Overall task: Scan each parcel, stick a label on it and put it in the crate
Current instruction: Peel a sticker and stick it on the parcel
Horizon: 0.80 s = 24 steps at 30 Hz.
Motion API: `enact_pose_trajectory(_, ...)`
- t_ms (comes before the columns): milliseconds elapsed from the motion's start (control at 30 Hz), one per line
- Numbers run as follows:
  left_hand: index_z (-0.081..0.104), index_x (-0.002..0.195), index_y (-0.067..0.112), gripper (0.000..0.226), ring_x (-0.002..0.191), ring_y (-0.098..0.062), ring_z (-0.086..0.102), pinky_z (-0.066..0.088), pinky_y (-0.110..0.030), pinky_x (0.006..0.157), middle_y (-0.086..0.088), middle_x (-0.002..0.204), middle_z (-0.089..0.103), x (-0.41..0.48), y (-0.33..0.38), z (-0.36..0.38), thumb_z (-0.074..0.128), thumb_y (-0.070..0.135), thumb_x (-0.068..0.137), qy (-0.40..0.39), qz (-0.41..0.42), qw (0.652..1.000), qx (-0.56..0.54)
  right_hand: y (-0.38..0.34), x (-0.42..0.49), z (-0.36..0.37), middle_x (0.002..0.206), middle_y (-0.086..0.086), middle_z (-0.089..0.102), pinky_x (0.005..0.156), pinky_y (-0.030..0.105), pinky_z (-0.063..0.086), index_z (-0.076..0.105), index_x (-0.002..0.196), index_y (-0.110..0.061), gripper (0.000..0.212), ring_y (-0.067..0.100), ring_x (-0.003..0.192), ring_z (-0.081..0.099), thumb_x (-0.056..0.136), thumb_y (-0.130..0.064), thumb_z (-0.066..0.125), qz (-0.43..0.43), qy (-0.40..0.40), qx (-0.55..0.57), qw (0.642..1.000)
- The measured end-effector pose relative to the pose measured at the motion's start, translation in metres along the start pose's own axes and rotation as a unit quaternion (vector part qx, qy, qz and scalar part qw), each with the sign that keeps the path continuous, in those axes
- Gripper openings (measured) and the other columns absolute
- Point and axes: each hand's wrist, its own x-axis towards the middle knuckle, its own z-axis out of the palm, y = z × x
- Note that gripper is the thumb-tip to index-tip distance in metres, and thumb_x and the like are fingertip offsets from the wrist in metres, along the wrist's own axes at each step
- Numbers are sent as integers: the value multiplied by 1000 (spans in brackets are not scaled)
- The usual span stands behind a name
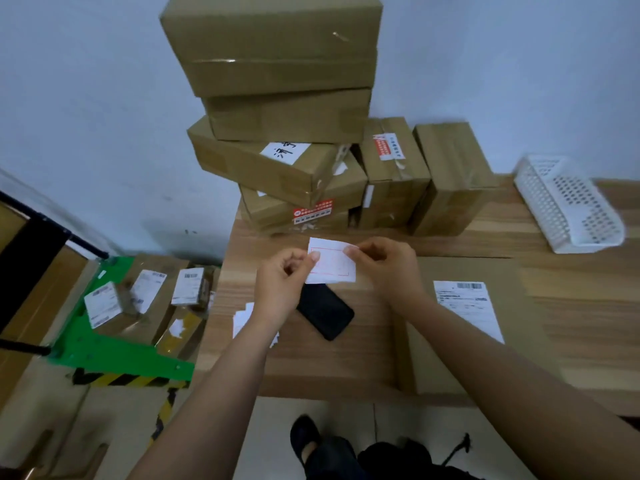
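Label step now — white label (334, 263) pinched at both edges by left hand (282, 282) and right hand (384, 265), fingers closed on it, above the table (346, 358). Next — probably peel, then press flat onto the parcel (485, 362) just right.

Dim, flat indoor light with a bluish cast; soft overall blur; wide-angle bowing at the edges (strongest in the corners)

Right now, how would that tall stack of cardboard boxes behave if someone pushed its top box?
The stack would probably topple: its boxes sit skewed and overhang one another. The top box juts past the one below, so it would likely slide first. Rigid taped cardboard should keep its shape; the weight cannot be judged.
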Motion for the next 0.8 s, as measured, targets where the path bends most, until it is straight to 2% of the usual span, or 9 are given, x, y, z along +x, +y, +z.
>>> enact_pose_trajectory(100,62,67,20,25,55,-8,43,33,-27,55,4,56,50,2,23,35,70,32,88,-25,38,999,12,10,-2,-45,73,-20,65,65,14,51,74,85,-22,9,-7,71,62,85,-30,72,-21,27,7,999)
enact_pose_trajectory(167,62,66,22,26,55,-7,44,34,-29,56,7,55,51,0,38,61,69,34,88,-34,53,998,22,19,-2,-73,82,-16,68,72,23,56,73,92,-22,8,0,79,65,87,-27,70,-30,40,19,999)
enact_pose_trajectory(233,61,66,21,27,55,-5,44,34,-27,56,10,54,50,-5,51,89,68,34,88,-37,63,997,22,29,-3,-101,93,-10,69,76,27,58,69,106,-22,22,5,87,65,85,-26,73,-47,55,36,997)
enact_pose_trajectory(300,61,65,18,29,55,-7,45,35,-27,56,8,55,51,-14,65,118,67,34,89,-33,66,997,18,38,-5,-131,110,-10,64,80,19,55,64,115,-25,36,5,96,62,81,-29,76,-81,43,27,995)
enact_pose_trajectory(400,63,69,13,31,56,-7,46,37,-27,56,3,57,53,-29,84,160,67,36,88,-20,56,998,13,58,-6,-174,127,-12,49,81,2,43,63,118,-23,46,8,112,53,75,-27,81,-129,-7,-33,991)
enact_pose_trajectory(567,68,80,15,19,62,-16,59,48,-28,64,-2,63,63,-54,112,226,68,32,88,-9,38,999,1,101,-4,-230,139,-2,45,89,-3,31,66,115,-26,49,10,125,43,71,-27,85,-166,-63,-46,983)
enact_pose_trajectory(667,65,90,19,10,57,-6,54,49,-23,67,10,53,55,-64,117,256,71,26,87,22,27,999,-30,120,-3,-256,141,-4,43,100,9,32,68,112,-28,46,6,129,42,70,-36,84,-173,-74,-18,982)
enact_pose_trajectory(733,62,99,18,16,51,-2,47,45,-17,63,15,47,48,-71,118,269,70,23,87,36,27,998,-39,130,-6,-268,141,-6,44,104,22,36,69,110,-30,47,5,131,41,68,-49,79,-179,-90,-3,980)
enact_pose_trajectory(800,61,103,19,19,50,-2,46,42,-16,58,14,47,49,-78,119,276,70,25,87,50,31,998,-32,138,-9,-278,140,-5,45,105,30,39,69,111,-29,51,6,132,42,66,-52,79,-182,-105,4,978)
